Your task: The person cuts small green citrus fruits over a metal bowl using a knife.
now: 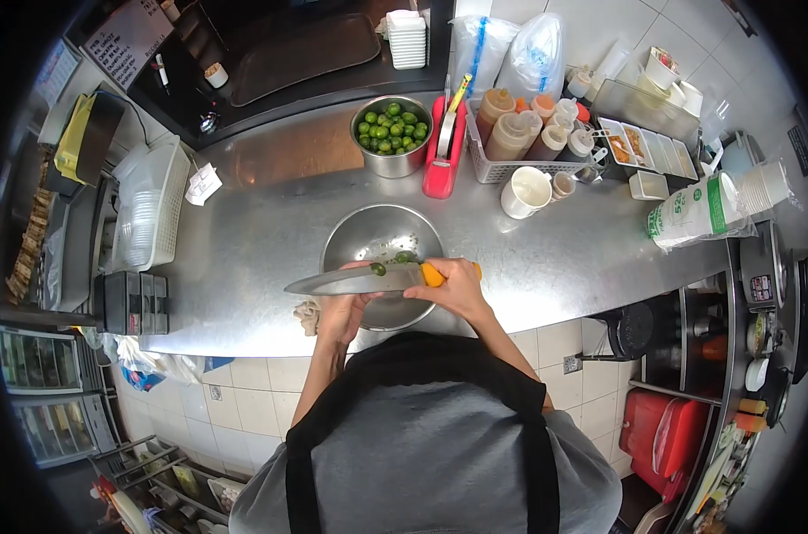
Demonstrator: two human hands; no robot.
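Note:
My right hand [450, 287] is closed round the yellow-orange handle of a large kitchen knife [333, 282], whose broad blade points left. My left hand [343, 307] is behind the blade, fingers partly hidden, with a small green lime [379, 269] at its fingertips against the blade's upper edge. Both hands are over the near part of a steel mixing bowl [337, 236]. Inside the bowl lie green pieces [406, 256] and scattered seeds or bits. Beyond it stands a steel pot [393, 166] full of small whole green limes.
A red holder [440, 181] with utensils stands right of the pot. Farther right are a basket [520, 170] of sauce bottles, a white cup [526, 193] and stacked paper cups [689, 211]. A crumpled cloth [307, 315] lies by the counter's front edge. Left is a white basket [168, 214] of lids.

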